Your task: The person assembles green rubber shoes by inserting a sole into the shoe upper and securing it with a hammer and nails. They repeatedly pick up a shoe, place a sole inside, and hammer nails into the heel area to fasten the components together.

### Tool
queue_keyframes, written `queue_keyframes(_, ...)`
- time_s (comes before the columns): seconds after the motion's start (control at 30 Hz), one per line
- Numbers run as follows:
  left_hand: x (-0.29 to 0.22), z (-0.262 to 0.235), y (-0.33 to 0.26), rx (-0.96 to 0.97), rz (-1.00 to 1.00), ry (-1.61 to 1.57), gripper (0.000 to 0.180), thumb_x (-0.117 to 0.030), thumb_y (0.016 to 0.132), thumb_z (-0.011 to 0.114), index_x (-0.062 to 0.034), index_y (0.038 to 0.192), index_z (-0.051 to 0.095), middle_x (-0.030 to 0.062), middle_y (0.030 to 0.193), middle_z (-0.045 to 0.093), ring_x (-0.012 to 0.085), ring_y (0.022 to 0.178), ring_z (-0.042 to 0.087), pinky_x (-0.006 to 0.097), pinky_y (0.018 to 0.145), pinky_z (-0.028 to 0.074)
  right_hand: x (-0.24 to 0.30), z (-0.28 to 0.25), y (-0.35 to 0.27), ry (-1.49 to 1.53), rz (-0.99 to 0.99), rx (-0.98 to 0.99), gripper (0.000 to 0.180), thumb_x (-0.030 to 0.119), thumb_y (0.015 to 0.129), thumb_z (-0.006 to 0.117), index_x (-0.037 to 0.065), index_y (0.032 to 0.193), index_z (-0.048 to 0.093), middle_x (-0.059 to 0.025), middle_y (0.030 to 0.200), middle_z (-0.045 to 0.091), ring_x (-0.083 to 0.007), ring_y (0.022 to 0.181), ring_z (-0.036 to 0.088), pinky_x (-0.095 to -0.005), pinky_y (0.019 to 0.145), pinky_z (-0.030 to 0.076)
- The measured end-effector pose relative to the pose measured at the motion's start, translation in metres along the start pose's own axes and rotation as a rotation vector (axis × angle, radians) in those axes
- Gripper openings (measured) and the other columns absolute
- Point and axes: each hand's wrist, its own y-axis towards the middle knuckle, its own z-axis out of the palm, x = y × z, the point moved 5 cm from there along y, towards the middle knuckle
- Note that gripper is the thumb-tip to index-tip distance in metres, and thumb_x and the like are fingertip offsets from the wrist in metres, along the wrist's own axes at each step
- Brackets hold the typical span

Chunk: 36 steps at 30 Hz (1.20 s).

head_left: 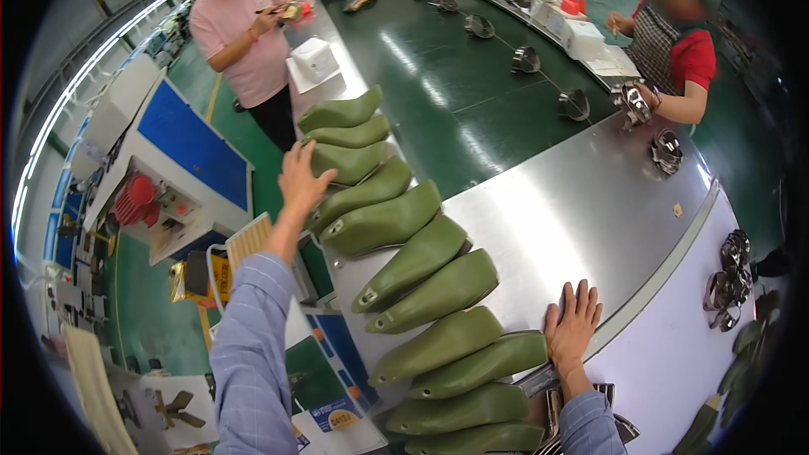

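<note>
A row of several green shoe lasts (392, 215) lies side by side along the left edge of the metal table (514, 219). My left hand (303, 179) reaches over the far part of the row, its fingers spread at the end of one last (358, 162); whether it presses on it I cannot tell. My right hand (575, 324) rests flat on the metal near the right edge, fingers stretched out and nothing in them. Beside its wrist is the tip of another green last (497, 364). Dark shoe parts (552, 413) are partly hidden under my right forearm.
A dark green conveyor belt (421, 109) carries shiny metallic shoe uppers (525, 59). At the right a co-worker (674, 50) holds a similar upper (632, 105); another upper (666, 152) lies nearby. A person in pink (244, 34) stands far left. A blue-panelled machine (194, 147) borders the left.
</note>
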Motion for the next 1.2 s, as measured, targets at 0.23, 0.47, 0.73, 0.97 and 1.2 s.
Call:
queue_keyframes(0.23,-0.002,0.016,0.029,0.165,0.170,0.159,0.114,-0.034,0.049,0.100,-0.0271,0.147,0.043,0.0154,0.165,0.023,0.0423,0.152,0.023,0.072,0.115,0.026,0.000,-0.002,0.002,0.015,0.017,0.055,0.057,0.034,0.097,0.055,0.007,0.147,0.051,-0.0219,0.160,0.036,-0.0451,0.151,0.024,-0.0598,0.124,0.013)
queue_keyframes(0.47,0.008,0.020,0.040,0.080,0.248,0.083,0.108,-0.033,0.046,0.100,-0.0256,0.140,0.048,0.0150,0.163,0.025,0.0437,0.150,0.026,0.070,0.109,0.035,-0.001,0.004,0.004,0.001,0.021,0.109,0.059,0.033,0.096,0.054,0.005,0.148,0.048,-0.0229,0.162,0.032,-0.0449,0.153,0.019,-0.0593,0.125,0.009)
queue_keyframes(0.73,0.004,0.027,0.066,0.038,0.193,0.119,0.107,-0.033,0.047,0.100,-0.0254,0.140,0.048,0.0171,0.162,0.028,0.0428,0.148,0.029,0.064,0.108,0.038,0.003,0.003,0.008,-0.023,0.000,0.109,0.060,0.031,0.095,0.054,0.002,0.147,0.048,-0.0245,0.161,0.032,-0.0464,0.152,0.019,-0.0598,0.124,0.009)
queue_keyframes(0.97,0.004,0.043,0.096,0.034,0.138,0.152,0.108,-0.034,0.050,0.100,-0.0241,0.142,0.046,0.0140,0.162,0.028,0.0414,0.149,0.028,0.070,0.107,0.038,0.002,0.002,0.007,-0.002,0.013,0.118,0.060,0.032,0.094,0.055,0.001,0.146,0.049,-0.0260,0.160,0.033,-0.0488,0.151,0.020,-0.0625,0.123,0.010)
queue_keyframes(1.2,0.007,0.054,0.116,0.027,0.136,0.126,0.108,-0.036,0.052,0.098,-0.0260,0.145,0.045,0.0130,0.165,0.025,0.0387,0.151,0.026,0.076,0.108,0.034,0.000,0.001,0.007,0.024,0.001,0.102,0.059,0.034,0.094,0.058,0.003,0.144,0.051,-0.0274,0.158,0.035,-0.0498,0.150,0.022,-0.0630,0.122,0.010)
